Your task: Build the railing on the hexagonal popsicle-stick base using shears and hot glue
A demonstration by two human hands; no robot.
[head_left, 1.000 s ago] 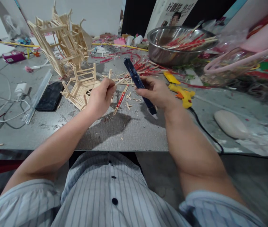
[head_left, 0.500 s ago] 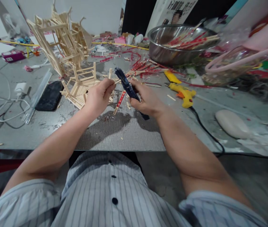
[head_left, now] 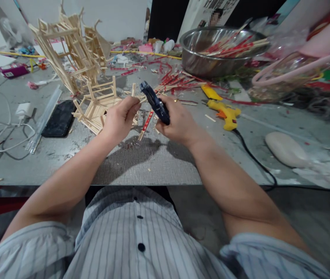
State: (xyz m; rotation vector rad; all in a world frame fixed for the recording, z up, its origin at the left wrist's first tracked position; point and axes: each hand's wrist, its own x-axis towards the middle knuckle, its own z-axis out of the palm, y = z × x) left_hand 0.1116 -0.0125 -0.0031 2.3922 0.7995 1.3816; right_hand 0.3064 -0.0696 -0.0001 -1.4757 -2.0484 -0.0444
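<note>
My left hand [head_left: 120,118] is closed in a pinch on a thin wooden stick [head_left: 143,99], whose short end shows past the fingertips. That end meets the head of dark blue pliers [head_left: 154,101]. My right hand [head_left: 179,120] is wrapped round the pliers' handles, which look squeezed together. Just behind my left hand sits a low frame of wooden sticks [head_left: 101,101] with short upright posts. A taller stick structure [head_left: 68,54] stands beyond it to the left. Under the hands, a red-wrapped chopstick [head_left: 146,124] lies on the grey table [head_left: 130,170] among small wood scraps.
A yellow glue gun [head_left: 227,115] lies right of my right hand, its black cable running to the front edge. Behind are red-wrapped sticks [head_left: 173,83] and a steel bowl [head_left: 194,64]. A phone [head_left: 58,119], clear glue sticks [head_left: 44,120] and a white charger [head_left: 25,110] lie left.
My right hand has squeezed the pliers' handles, which were spread apart before. My left hand keeps its pinch on the stick, and the whole view has shifted slightly.
</note>
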